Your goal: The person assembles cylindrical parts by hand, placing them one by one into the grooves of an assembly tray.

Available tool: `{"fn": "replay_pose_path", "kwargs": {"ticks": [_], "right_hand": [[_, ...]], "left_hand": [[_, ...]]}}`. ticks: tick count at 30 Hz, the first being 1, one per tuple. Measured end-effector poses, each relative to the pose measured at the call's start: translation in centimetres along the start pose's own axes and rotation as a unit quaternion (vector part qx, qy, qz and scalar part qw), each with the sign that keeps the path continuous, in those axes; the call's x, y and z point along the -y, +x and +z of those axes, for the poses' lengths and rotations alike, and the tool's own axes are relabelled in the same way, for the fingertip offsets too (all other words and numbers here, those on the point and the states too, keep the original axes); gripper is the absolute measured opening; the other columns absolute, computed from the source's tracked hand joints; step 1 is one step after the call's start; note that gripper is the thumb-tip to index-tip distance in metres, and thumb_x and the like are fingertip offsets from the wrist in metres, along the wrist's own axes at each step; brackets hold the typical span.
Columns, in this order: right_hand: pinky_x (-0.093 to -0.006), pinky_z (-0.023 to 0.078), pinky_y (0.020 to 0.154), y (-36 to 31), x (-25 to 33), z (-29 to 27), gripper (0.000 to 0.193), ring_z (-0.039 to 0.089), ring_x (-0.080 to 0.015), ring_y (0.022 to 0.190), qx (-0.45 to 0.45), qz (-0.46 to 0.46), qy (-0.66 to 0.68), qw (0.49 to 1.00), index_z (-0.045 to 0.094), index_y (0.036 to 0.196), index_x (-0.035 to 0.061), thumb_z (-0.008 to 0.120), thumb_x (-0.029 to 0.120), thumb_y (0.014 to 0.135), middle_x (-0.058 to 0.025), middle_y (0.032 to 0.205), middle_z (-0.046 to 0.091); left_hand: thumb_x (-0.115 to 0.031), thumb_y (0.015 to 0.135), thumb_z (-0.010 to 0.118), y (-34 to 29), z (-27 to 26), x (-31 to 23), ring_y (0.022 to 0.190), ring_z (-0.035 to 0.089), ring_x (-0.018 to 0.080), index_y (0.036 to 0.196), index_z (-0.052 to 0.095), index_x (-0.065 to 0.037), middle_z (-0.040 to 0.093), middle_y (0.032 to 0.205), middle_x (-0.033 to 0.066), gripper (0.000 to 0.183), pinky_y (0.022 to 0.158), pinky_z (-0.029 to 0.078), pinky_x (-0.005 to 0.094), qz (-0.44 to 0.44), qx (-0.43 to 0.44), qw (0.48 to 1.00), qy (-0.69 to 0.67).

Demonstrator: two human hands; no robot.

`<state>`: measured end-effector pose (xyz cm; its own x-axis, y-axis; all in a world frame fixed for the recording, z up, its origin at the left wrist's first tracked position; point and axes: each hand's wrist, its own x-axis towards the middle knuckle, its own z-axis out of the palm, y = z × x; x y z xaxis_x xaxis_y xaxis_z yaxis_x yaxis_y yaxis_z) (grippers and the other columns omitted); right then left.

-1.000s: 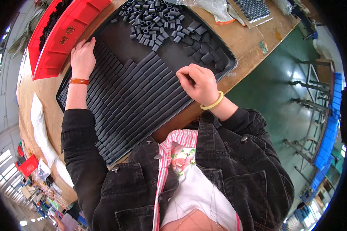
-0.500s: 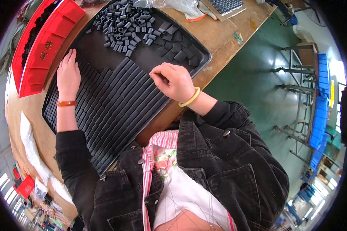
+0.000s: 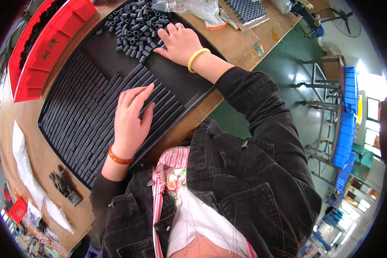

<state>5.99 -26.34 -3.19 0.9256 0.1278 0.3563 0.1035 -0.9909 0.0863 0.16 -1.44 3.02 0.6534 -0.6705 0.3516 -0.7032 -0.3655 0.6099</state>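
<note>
A large black tray (image 3: 102, 50) lies slantwise on the wooden bench. Short black tubes (image 3: 135, 32) are heaped loosely at its far end, while rows of the same tubes (image 3: 86, 116) lie side by side over its near part. My left hand (image 3: 132, 115) is over the right side of these rows, fingers stretched and thumb apart, with nothing visible in it. At the right edge of the heap my right hand (image 3: 180, 45) is spread open, its thumb and fingertips close to the loose tubes. My right hand and forearm cover part of the tray's right side.
A red bin (image 3: 51, 56) with black parts stands left of the tray. Dark gloves (image 3: 65, 185) and a long white wrapping (image 3: 28, 163) lie nearer on the bench. Beyond the tray are clear plastic bags (image 3: 198, 12) and a dotted sheet (image 3: 246, 10). Blue bins (image 3: 350, 90) stand on a rack far right.
My right hand has moved away from me to the heap and unfolded from a pinch. My left hand has moved right and nearer, from the tray's left edge onto the rows. The view has shifted slightly.
</note>
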Motion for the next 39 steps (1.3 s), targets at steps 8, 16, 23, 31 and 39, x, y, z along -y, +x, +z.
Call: {"fn": "replay_pose_path", "kwargs": {"ticks": [8, 16, 23, 31, 39], "right_hand": [[-0.0426, 0.055, 0.065, 0.7, -1.1, 1.4, 0.023, 0.065, -0.0333, 0.076, -0.016, -0.013, 0.101, 0.995, 0.056, 0.099, 0.0099, 0.063, 0.028, 0.087, -0.0165, 0.088, 0.059], [-0.0294, 0.048, 0.067, 1.0, -2.9, -1.6, 0.033, 0.060, -0.0149, 0.072, -0.022, 0.174, 0.418, 0.891, 0.066, 0.095, 0.0038, 0.067, 0.036, 0.090, -0.0057, 0.080, 0.065], [-0.0201, 0.041, 0.053, -1.4, -3.8, -1.8, 0.037, 0.051, -0.0147, 0.065, 0.081, 0.427, 0.847, 0.305, 0.058, 0.103, 0.0003, 0.057, 0.037, 0.099, -0.0113, 0.088, 0.057], [-0.0219, 0.038, 0.048, -1.6, -3.0, -3.5, 0.020, 0.050, -0.0163, 0.071, 0.001, 0.474, 0.814, 0.337, 0.062, 0.102, -0.0001, 0.058, 0.018, 0.094, -0.0089, 0.086, 0.055], [-0.0193, 0.031, 0.043, -3.9, -4.2, -3.3, 0.025, 0.042, -0.0091, 0.062, 0.069, 0.407, 0.885, 0.213, 0.058, 0.105, 0.0009, 0.060, 0.024, 0.096, -0.0061, 0.084, 0.051]], "left_hand": [[0.003, 0.080, 0.065, -1.2, 1.6, 0.5, 0.100, 0.059, 0.0302, 0.116, 0.064, -0.003, 0.063, 0.108, 0.0121, 0.037, 0.088, 0.048, 0.0379, -0.001, -0.005, 1.000, -0.026], [0.001, 0.078, 0.066, -1.2, 1.7, 1.6, 0.098, 0.059, 0.0271, 0.111, 0.067, -0.006, 0.064, 0.104, 0.0066, 0.034, 0.086, 0.049, 0.0372, 0.023, -0.022, 0.999, 0.006], [0.000, 0.077, 0.066, -1.4, 2.0, 1.9, 0.095, 0.059, 0.0256, 0.108, 0.067, -0.006, 0.064, 0.100, 0.0054, 0.032, 0.085, 0.050, 0.0369, 0.032, -0.029, 0.999, 0.007], [0.000, 0.079, 0.066, -1.5, 1.9, 2.0, 0.094, 0.059, 0.0261, 0.106, 0.068, -0.005, 0.065, 0.098, 0.0061, 0.027, 0.082, 0.050, 0.0368, 0.033, -0.024, 0.999, 0.008], [0.000, 0.081, 0.065, -1.6, 0.6, 1.5, 0.090, 0.062, 0.0277, 0.107, 0.068, -0.005, 0.065, 0.098, 0.0084, 0.026, 0.081, 0.050, 0.0366, -0.010, -0.042, 0.999, 0.023]]}}
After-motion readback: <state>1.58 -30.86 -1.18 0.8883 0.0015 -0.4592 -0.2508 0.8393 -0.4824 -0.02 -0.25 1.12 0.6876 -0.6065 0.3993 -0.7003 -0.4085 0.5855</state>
